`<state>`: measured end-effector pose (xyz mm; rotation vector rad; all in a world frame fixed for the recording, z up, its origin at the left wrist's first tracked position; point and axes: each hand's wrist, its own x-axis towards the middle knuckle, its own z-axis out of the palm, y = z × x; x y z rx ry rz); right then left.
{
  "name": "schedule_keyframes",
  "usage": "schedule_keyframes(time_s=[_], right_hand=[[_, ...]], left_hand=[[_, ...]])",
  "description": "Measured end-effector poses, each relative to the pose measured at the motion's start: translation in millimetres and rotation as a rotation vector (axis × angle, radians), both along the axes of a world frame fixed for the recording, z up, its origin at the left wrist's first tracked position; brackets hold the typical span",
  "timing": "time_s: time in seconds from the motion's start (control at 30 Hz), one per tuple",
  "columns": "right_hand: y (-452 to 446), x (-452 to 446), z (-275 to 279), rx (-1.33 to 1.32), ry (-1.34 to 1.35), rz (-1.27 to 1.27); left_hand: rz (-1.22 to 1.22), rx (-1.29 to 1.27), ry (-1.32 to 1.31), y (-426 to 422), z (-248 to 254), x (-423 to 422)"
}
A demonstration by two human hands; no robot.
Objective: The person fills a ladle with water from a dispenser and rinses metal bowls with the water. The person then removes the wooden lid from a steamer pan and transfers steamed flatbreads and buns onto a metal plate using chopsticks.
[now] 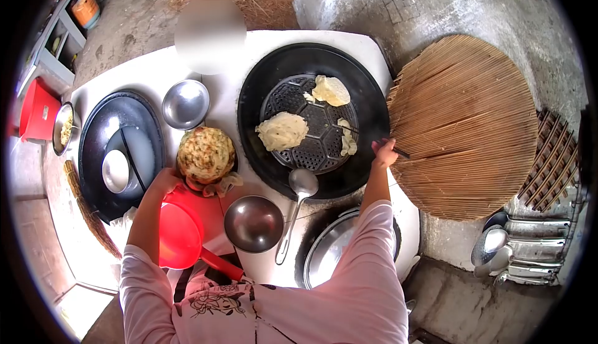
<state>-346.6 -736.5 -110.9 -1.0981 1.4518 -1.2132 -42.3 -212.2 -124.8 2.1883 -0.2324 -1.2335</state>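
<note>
My right hand (384, 153) is closed around dark chopsticks (401, 152) at the right rim of a large black wok (249, 132). Their tips reach a small pale piece of food (346, 141) on the perforated steamer rack (321, 135). Also on the rack lie a flat pale piece (282, 131) and a folded yellowish piece (331, 90). My left hand (166, 181) is beside a stack of browned flatbreads (206, 155), above a red plastic ladle or scoop (179, 235); its fingers are partly hidden, so its grip is unclear.
A dark basin (93, 145) with a white bowl (116, 171) stands left. Metal bowls (185, 104) and a metal ladle (303, 183) surround the wok. A round slatted lid (467, 126) lies right; utensils (539, 241) hang beyond it.
</note>
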Motion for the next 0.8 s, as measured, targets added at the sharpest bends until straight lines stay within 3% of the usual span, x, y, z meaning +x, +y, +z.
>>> schedule_keyframes(time_s=[0.07, 0.17, 0.27, 0.37, 0.4, 0.47, 0.6, 0.67, 0.8], right_hand=[[-3.9, -7.1, -19.8, 0.029, -0.045, -0.04], [14.2, -1.5, -17.6, 0.334, -0.17, -0.209], [15.2, -3.7, -37.4, 0.424, -0.311, -0.155], [13.2, -10.4, -59.7, 0.498, -0.571, -0.01], [26.7, -3.8, -44.2, 0.603, -0.645, 0.038], [60.6, 11.6, -18.3, 0.647, -0.604, 0.244], [150.4, 45.4, 29.7, 0.842, -0.537, 0.529], [199.4, 58.3, 41.7, 0.805, -0.436, 0.746], [273.0, 92.8, 65.2, 0.614, -0.095, 0.778]], left_hand=[[0.012, 0.009, 0.005, -4.2, 10.5, -1.4], [0.009, 0.022, -0.002, -8.2, 16.9, -3.2], [-0.019, 0.028, -0.002, -5.7, 6.5, 0.3], [-0.053, -0.093, -0.069, 10.9, -45.9, 8.2], [-0.067, -0.062, -0.125, 5.0, -25.7, 2.8], [-0.158, 0.019, -0.16, 1.8, -25.2, 4.3], [-0.114, -0.015, -0.14, -0.4, -18.0, 2.9], [-0.053, -0.008, -0.051, -0.5, -19.9, 3.7], [-0.083, 0.048, -0.137, -4.6, -1.7, 0.1]])
